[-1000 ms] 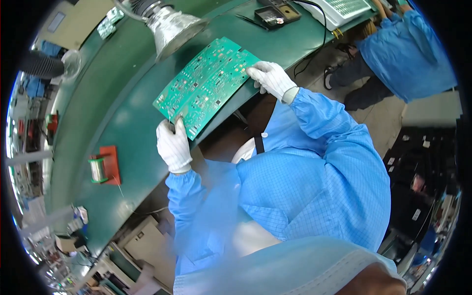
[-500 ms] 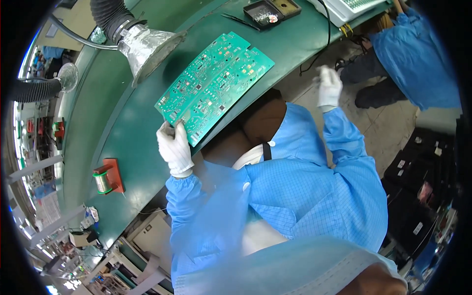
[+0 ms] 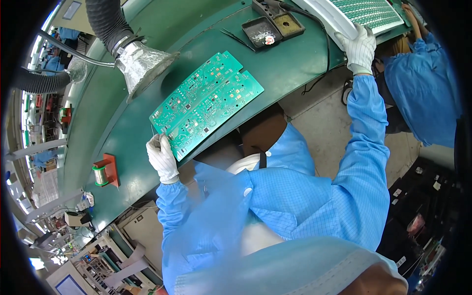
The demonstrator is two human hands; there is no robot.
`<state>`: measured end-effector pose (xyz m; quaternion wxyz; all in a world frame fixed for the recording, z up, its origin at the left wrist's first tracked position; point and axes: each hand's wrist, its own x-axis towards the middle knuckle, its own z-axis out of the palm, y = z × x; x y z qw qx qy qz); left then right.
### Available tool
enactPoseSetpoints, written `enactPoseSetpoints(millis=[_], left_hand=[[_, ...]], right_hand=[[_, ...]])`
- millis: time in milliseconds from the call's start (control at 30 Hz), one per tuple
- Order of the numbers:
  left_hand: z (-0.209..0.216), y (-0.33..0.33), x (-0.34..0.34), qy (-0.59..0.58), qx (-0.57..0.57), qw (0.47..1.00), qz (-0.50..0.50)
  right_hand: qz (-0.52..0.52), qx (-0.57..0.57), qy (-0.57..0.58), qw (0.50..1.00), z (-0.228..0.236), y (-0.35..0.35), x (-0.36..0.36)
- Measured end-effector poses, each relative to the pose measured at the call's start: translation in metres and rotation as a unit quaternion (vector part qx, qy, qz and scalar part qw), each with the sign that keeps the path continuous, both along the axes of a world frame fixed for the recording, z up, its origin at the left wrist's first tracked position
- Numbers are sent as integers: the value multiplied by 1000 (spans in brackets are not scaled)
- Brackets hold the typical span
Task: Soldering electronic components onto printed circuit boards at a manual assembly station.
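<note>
A green circuit board (image 3: 204, 105), made of two long joined halves with small parts on it, lies slanted on the green bench. My left hand (image 3: 162, 160), in a white glove, is at its near left corner, thumb and fingers closed on the edge. A thin pale line rises beside these fingertips; I cannot tell what it is. Far to the right, my gloved right hand (image 3: 360, 49) is at the near end of a white tray (image 3: 339, 24), its fingers curled over the rim. Rows of small green pieces fill that tray.
Beyond the board are tweezers (image 3: 238, 39) and a black soldering iron stand (image 3: 290, 27) with a cable. A foil-covered fume hood (image 3: 142, 69) hangs at the left. A solder spool (image 3: 101, 175) sits on a red holder. Another person in blue (image 3: 420, 93) is at the right.
My right hand has moved up and right from beside the bench onto the white tray's end. My left hand stays at the board's corner. The whole view has shifted slightly.
</note>
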<state>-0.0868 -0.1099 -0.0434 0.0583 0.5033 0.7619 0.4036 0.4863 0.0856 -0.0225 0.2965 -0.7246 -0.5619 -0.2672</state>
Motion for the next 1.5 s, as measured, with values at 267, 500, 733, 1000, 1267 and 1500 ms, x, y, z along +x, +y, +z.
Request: enactPoseSetpoints(millis=[267,500,733,1000,1267,1500], left_hand=[[-4,2,0,13,-10,1000,-4],[4,2,6,56,-40,998,-2],[-6,4,2,8,-24,1000,-1],[0,2,5,31,-21,999,1],[0,2,7,-12,-5,1000,-12],[7,0,9,11,-34,999,-6]], right_hand=[[-16,-13,13,1000,6,-2,-14],[49,62,51,996,-19,3,11],[-9,38,103,994,0,-13,-8],[-28,26,50,998,-5,-12,-20],[73,113,-13,991,12,-15,-26],[-6,-24,-159,987,48,-15,-63]])
